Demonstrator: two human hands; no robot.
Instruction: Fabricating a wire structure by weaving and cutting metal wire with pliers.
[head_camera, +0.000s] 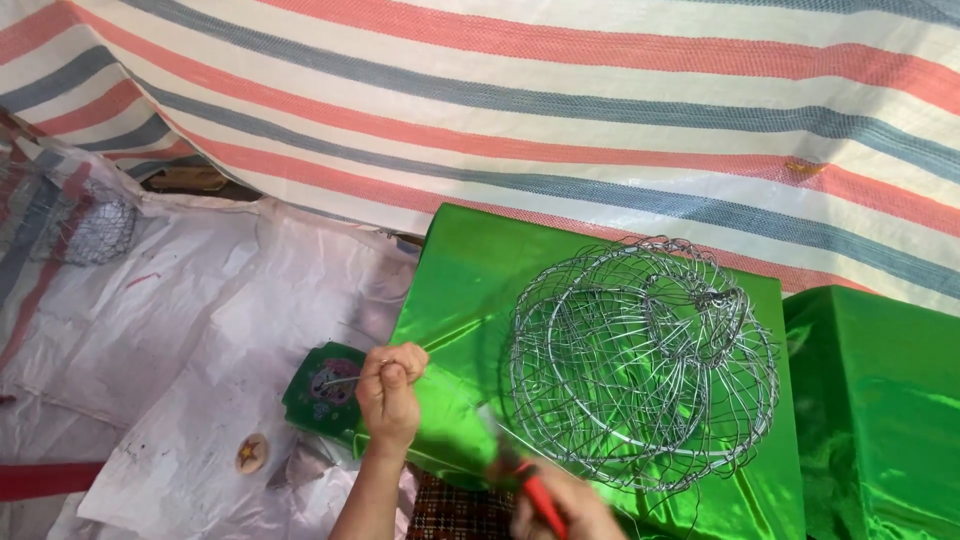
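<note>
Right hand (560, 505): lowest in view and partly cut off by the bottom edge, it was closed around a red-handled tool (535, 492). The tool was blurred, so its kind could not be told; its tip pointed up and left toward the foot of the wire ball.
Left hand (390, 390): clenched, fingers curled tight, pinching the near edge of the green cloth (470, 300) and pulling it taut. A thin wire end (340, 381) stuck out leftward from the fist.
Wire ball (645, 365): a round cage of silver wire, open-meshed, with a small knot of wire at its upper right. It rested on the green cloth, right of the left hand and just above the right hand.
Green cloth: shiny satin, spread over a raised block, creased where the left hand gripped it.
Second green cloth (880, 400): another satin-covered block, just right of the first, at the frame's right edge.
Green pouch (325, 385): small, with a pinkish picture on it, lying just left of the left hand.
Wooden disc (252, 452): small and round, on the white plastic sheet (200, 330), lower left.
Wire mesh (100, 230): a loose grey bundle, far left, well apart from the hands.
Tarp (560, 100): striped white, red and blue-grey, filling the far background.
</note>
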